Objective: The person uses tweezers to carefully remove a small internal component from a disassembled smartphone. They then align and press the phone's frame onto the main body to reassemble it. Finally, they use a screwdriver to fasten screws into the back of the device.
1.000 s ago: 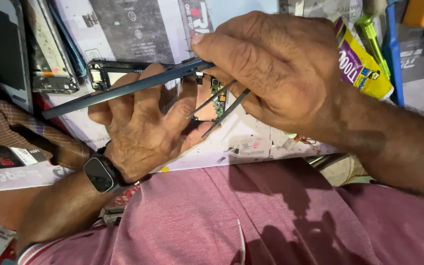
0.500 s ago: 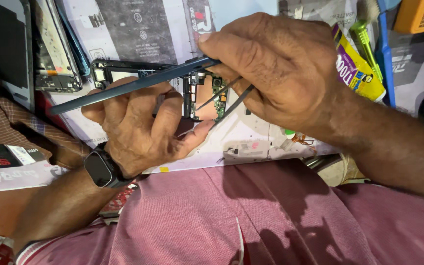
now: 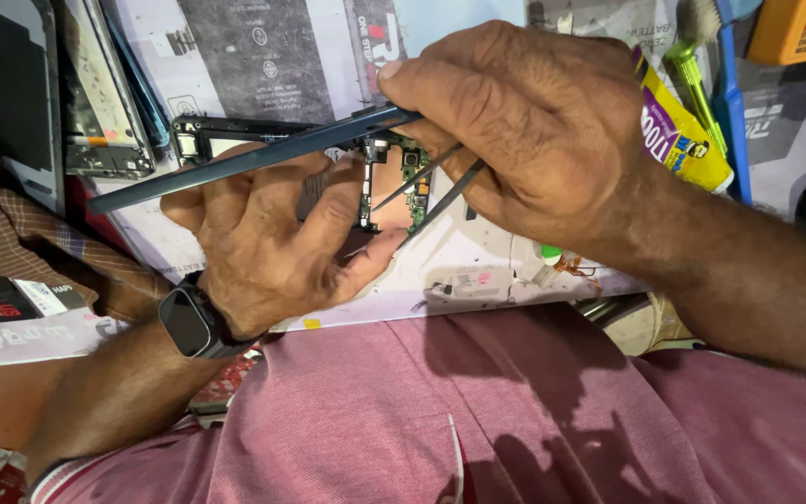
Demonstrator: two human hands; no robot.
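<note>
Single head-worn camera looks steeply down, close over the lap and cluttered bench (image 3: 478,271)

We see no walls, floor or windows; a cluttered work surface fills the upper view. A white printed paper sheet (image 3: 478,266) covers it. A brown checked cloth (image 3: 11,233) lies at left, and what may be an orange plastic case (image 3: 799,33) sits top right. Lighting is bright and even.

Pink ribbed shirt (image 3: 515,411), dark square smartwatch (image 3: 188,322), perhaps black-strapped, bare forearms
</note>
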